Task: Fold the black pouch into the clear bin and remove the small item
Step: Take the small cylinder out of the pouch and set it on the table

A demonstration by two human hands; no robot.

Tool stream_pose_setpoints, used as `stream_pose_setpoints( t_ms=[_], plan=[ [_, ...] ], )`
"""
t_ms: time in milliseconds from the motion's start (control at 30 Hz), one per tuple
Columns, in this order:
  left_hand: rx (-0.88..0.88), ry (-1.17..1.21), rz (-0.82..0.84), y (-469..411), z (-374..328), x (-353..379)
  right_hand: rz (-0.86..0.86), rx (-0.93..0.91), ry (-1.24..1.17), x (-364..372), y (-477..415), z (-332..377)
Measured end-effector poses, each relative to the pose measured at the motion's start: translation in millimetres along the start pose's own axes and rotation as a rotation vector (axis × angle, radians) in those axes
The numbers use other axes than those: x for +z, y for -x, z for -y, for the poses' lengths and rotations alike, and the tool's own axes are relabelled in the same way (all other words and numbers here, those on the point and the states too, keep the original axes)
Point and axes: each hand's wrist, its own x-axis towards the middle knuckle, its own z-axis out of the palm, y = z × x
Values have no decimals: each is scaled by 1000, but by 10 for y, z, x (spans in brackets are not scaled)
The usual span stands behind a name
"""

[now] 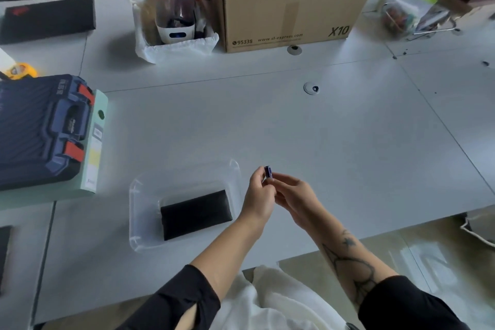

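The black pouch (196, 214) lies folded flat inside the clear bin (139, 195) on the grey table, near its front edge. Just right of the bin, both hands meet above the table around a small dark blue cylinder (268, 171), which looks like a battery. My left hand (259, 191) pinches it from the left with thumb and fingers. My right hand (293, 190) touches its right side with its fingertips. The cylinder stands upright between the fingertips, clear of the bin.
A blue tool case (40, 131) on a pale green box sits at the left. A large cardboard box (289, 0) and a white bag-lined basket (174, 32) stand at the back. Two round cable grommets (311, 87) dot the table behind my hands.
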Motion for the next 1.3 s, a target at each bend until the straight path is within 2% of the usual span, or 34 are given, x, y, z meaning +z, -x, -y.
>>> stream_pose_setpoints(
  t_ms=[200, 300, 433, 567, 800, 1100, 1300],
  plan=[
    [-135, 52, 11, -141, 199, 310, -10, 36, 64, -298, -129, -31],
    [-185, 180, -7, -191, 223, 424, -3, 66, 148, -452, -211, -33],
    [-294, 489, -52, -279, 329, 530, 29, 125, 238, -621, -364, -76],
    [-329, 604, -89, -463, 430, 603, 17, 140, 285, -716, -606, -163],
    [-381, 542, -141, -768, 683, 593, -54, 102, 417, -726, -969, -417],
    [-323, 422, -272, -881, 747, 566, -117, 54, 517, -536, -1087, -471],
    [-310, 369, -272, -874, 711, 536, -124, 62, 587, -496, -1057, -473]
  ],
)
